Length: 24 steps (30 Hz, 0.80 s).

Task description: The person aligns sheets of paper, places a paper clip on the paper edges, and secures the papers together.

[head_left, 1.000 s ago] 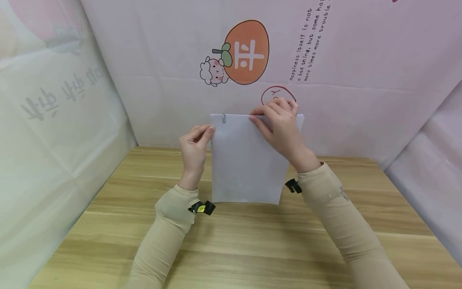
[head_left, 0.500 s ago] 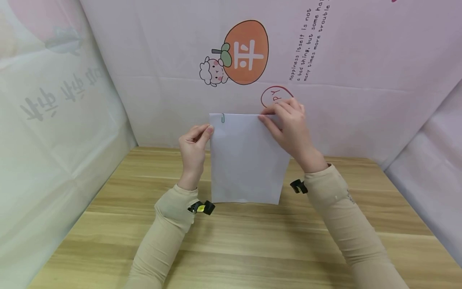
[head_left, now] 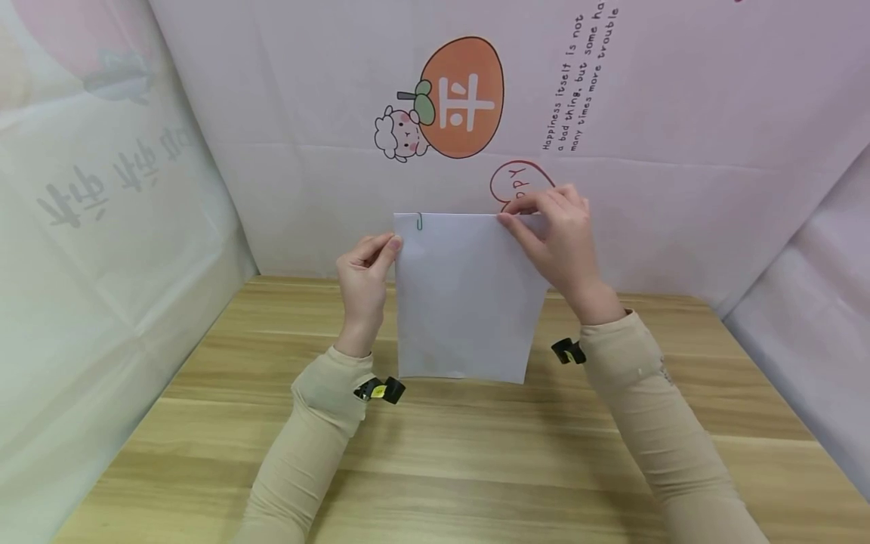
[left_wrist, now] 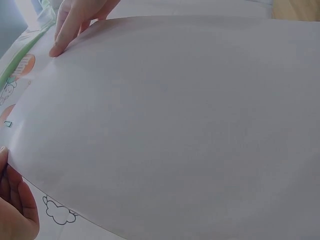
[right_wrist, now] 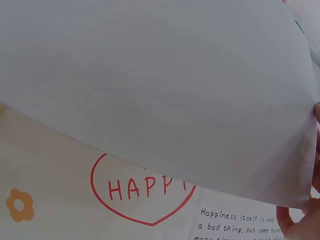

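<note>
White paper (head_left: 465, 302) hangs upright before me in the head view, its top edge level. A green paper clip (head_left: 419, 221) sits on that edge near the left corner. My left hand (head_left: 363, 287) pinches the left side of the paper just below the clip, thumb on the front face. With thumb and fingers my right hand (head_left: 566, 245) pinches the top edge toward the right, covering the top right corner. The sheet fills most of the left wrist view, where the clip (left_wrist: 7, 124) shows small at the left.
Beneath the paper lies a wood-grain table (head_left: 435, 461). A printed cloth backdrop (head_left: 319, 189) rises behind it, with an orange fruit drawing (head_left: 469, 98) and lettering. Light cloth walls stand at the left and right. Black wrist cameras (head_left: 393, 390) are strapped at both sleeves.
My right hand has slid rightward along the top edge of the paper, uncovering more of that edge. The left hand keeps its pinch at the left side, nearly still.
</note>
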Each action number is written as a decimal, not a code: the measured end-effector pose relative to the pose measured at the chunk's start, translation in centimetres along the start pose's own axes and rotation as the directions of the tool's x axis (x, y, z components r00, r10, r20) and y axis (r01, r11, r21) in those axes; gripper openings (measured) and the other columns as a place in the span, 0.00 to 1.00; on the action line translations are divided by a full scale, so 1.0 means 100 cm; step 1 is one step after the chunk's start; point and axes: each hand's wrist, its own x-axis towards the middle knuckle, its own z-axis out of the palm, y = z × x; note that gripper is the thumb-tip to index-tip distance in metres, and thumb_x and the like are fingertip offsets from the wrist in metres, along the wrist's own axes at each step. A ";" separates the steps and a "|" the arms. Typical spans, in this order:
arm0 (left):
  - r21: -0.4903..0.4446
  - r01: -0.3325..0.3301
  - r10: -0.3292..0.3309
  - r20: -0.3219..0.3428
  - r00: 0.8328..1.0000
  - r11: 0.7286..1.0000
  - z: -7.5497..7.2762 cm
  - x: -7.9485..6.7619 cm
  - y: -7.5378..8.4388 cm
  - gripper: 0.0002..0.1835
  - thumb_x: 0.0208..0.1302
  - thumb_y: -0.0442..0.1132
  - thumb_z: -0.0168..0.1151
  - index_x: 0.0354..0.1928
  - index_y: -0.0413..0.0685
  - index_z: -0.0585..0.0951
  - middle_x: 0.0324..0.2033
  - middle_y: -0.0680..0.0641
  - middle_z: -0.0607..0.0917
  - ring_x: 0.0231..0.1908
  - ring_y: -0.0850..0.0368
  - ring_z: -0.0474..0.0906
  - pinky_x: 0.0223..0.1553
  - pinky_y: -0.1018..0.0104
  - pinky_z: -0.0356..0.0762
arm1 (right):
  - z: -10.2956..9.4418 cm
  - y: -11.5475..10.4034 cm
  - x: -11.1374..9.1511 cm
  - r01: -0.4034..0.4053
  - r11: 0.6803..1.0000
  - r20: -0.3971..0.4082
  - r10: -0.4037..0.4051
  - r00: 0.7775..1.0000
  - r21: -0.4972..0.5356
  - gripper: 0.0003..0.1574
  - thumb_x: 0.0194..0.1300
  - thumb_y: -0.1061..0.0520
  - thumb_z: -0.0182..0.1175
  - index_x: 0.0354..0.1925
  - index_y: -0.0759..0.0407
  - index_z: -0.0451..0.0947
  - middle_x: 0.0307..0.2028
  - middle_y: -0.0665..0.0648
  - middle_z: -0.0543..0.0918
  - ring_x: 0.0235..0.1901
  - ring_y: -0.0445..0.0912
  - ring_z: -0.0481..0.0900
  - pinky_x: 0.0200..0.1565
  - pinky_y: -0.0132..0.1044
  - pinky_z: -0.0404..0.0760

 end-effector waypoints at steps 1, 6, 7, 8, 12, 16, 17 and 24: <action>-0.002 0.002 -0.002 -0.001 1.000 1.000 0.000 0.000 0.000 0.13 0.57 0.31 0.66 0.38 0.23 0.82 0.23 0.60 0.82 0.28 0.66 0.75 0.34 0.76 0.75 | -0.001 0.001 0.000 -0.006 1.000 -0.002 0.006 1.000 0.007 0.11 0.57 0.52 0.68 0.34 0.59 0.83 0.31 0.55 0.86 0.37 0.49 0.71 0.42 0.41 0.58; 0.007 0.004 -0.004 -0.006 1.000 1.000 0.001 0.000 -0.001 0.12 0.57 0.31 0.66 0.38 0.23 0.82 0.24 0.60 0.82 0.28 0.66 0.76 0.34 0.76 0.75 | -0.004 0.005 -0.002 -0.044 0.998 -0.012 0.044 0.999 0.035 0.12 0.57 0.53 0.68 0.35 0.60 0.83 0.32 0.56 0.86 0.35 0.48 0.72 0.41 0.36 0.64; 0.008 0.003 -0.003 -0.007 1.000 1.000 0.001 0.000 -0.001 0.12 0.57 0.31 0.66 0.38 0.24 0.82 0.24 0.60 0.83 0.28 0.66 0.76 0.34 0.76 0.75 | -0.004 0.006 -0.002 -0.054 0.998 -0.014 0.055 0.998 0.038 0.12 0.57 0.53 0.69 0.35 0.60 0.83 0.32 0.56 0.86 0.35 0.48 0.72 0.40 0.36 0.64; 0.010 0.003 -0.003 -0.008 1.000 1.000 0.001 0.000 -0.001 0.13 0.57 0.31 0.66 0.38 0.24 0.82 0.24 0.60 0.83 0.29 0.66 0.76 0.34 0.76 0.75 | -0.005 0.006 -0.003 -0.067 0.997 -0.014 0.067 0.998 0.040 0.12 0.57 0.53 0.69 0.35 0.60 0.83 0.32 0.56 0.86 0.35 0.48 0.72 0.40 0.35 0.64; 0.008 0.002 -0.002 -0.009 1.000 1.000 0.001 0.000 -0.001 0.13 0.57 0.31 0.66 0.38 0.24 0.82 0.24 0.61 0.83 0.29 0.66 0.77 0.34 0.76 0.75 | -0.006 0.008 -0.006 -0.121 0.991 -0.006 0.121 0.993 0.055 0.14 0.56 0.51 0.69 0.35 0.60 0.82 0.33 0.56 0.85 0.36 0.48 0.72 0.40 0.35 0.65; -0.004 0.002 -0.002 -0.007 1.000 1.000 0.001 0.000 -0.001 0.13 0.57 0.31 0.66 0.38 0.23 0.82 0.24 0.61 0.83 0.29 0.67 0.76 0.34 0.76 0.75 | -0.007 0.010 -0.009 -0.187 0.979 0.008 0.187 0.982 0.081 0.15 0.56 0.50 0.69 0.35 0.60 0.82 0.34 0.57 0.85 0.38 0.47 0.74 0.42 0.35 0.66; -0.007 0.002 -0.002 -0.007 1.000 1.000 0.001 0.000 -0.001 0.13 0.57 0.31 0.66 0.38 0.23 0.82 0.24 0.61 0.83 0.29 0.67 0.76 0.34 0.76 0.75 | -0.007 0.011 -0.010 -0.200 0.976 0.010 0.200 0.980 0.090 0.15 0.56 0.50 0.69 0.36 0.60 0.82 0.34 0.57 0.85 0.38 0.46 0.74 0.42 0.34 0.66; 0.001 -0.001 0.001 -0.009 1.000 1.000 0.001 0.001 -0.002 0.12 0.57 0.31 0.66 0.38 0.23 0.82 0.24 0.61 0.83 0.29 0.67 0.76 0.34 0.76 0.75 | -0.009 0.013 -0.014 -0.300 0.931 -0.019 0.311 0.950 0.207 0.16 0.56 0.51 0.69 0.37 0.61 0.81 0.35 0.55 0.85 0.32 0.37 0.75 0.30 0.26 0.69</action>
